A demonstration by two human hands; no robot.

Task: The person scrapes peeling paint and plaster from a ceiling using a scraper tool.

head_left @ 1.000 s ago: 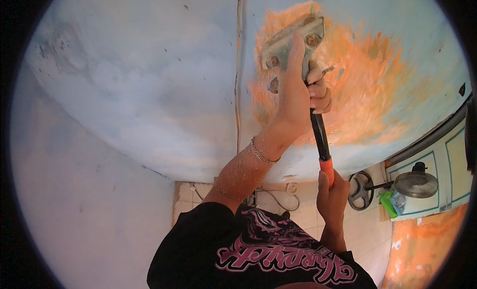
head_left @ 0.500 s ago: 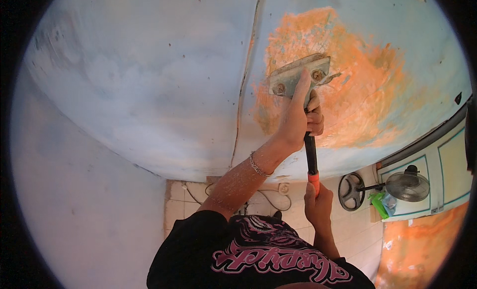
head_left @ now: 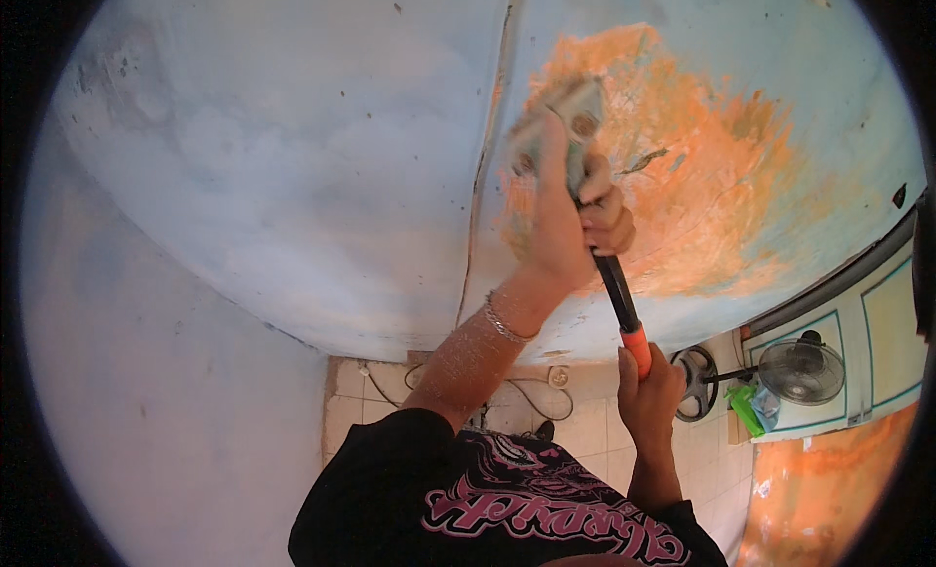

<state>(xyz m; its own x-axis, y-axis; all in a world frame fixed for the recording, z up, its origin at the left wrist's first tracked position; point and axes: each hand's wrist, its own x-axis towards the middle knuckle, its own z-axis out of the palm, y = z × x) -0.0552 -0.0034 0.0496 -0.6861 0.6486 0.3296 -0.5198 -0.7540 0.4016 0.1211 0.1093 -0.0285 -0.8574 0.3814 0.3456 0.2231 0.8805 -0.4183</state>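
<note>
Left hand [head_left: 565, 228] and right hand [head_left: 651, 386] both clamped on the long-handled scraper [head_left: 616, 290], I've shifted its head toward the upper-left edge of the orange wall patch [head_left: 707, 201], apparently working that margin.

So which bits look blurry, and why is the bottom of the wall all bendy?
In the head view, the scraper's metal end is smeared and the left hand is a bit soft, while the right hand looks clearer; the head view comes from a wide fisheye camera, so the wall's bottom edge bows and the picture's corners go black.
</note>
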